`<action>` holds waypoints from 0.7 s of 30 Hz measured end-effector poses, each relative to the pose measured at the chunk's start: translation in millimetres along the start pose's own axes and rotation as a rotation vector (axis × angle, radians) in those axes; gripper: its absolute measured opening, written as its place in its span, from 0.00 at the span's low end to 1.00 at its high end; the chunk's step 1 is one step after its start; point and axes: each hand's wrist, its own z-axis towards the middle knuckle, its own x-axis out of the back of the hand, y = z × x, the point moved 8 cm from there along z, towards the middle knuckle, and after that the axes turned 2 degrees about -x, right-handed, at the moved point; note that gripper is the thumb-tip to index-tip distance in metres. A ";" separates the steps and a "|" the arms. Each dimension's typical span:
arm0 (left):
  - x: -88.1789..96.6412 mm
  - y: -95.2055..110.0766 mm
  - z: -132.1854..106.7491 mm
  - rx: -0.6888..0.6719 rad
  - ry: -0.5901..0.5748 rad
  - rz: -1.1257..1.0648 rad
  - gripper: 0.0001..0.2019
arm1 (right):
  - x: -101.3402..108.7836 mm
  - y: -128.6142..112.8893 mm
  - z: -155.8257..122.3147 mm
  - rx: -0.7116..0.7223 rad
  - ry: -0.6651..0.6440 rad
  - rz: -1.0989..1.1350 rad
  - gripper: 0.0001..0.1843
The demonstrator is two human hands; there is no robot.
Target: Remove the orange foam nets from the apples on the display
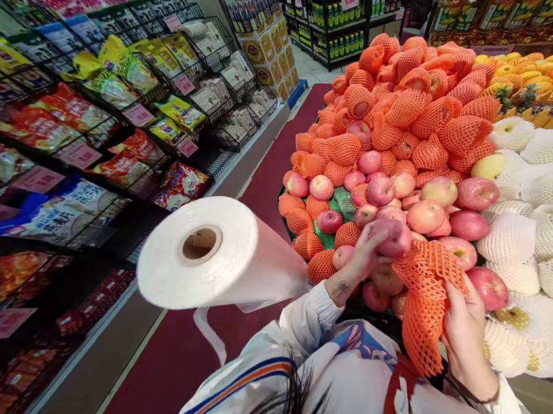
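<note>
My left hand (360, 259) is closed round a pink-red apple (392, 237), held just above the pile of apples (424, 209) on the fruit stand. My right hand (466, 329) grips an orange foam net sleeve (424, 295) that hangs down from beside the apple. A small tattoo shows on my left wrist. I wear a white jacket with blue and orange stripes.
A large roll of thin plastic bags (212, 253) sticks out at the stand's left corner. Apples in orange nets (407, 95) are heaped behind, fruit in white nets (539, 195) to the right. Wire racks of packaged snacks (82, 121) line the left of a red-floored aisle (281, 161).
</note>
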 end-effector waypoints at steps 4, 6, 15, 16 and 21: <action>61.5 52.6 42.4 -0.392 0.382 0.447 0.38 | 23.8 0.2 -0.2 0.031 0.121 0.061 0.24; 83.4 67.8 68.5 -0.427 0.476 0.842 0.42 | 37.7 2.3 -3.6 0.020 0.203 0.120 0.23; 93.2 11.8 117.7 -0.214 0.113 1.518 0.40 | 77.4 -17.2 -15.8 0.167 0.447 0.264 0.19; 91.4 8.1 115.8 -0.205 0.090 1.536 0.41 | 77.4 -17.8 -15.5 0.171 0.447 0.263 0.18; 88.2 0.6 116.3 -0.159 0.042 1.570 0.38 | 64.2 -13.4 -12.7 0.123 0.380 0.218 0.18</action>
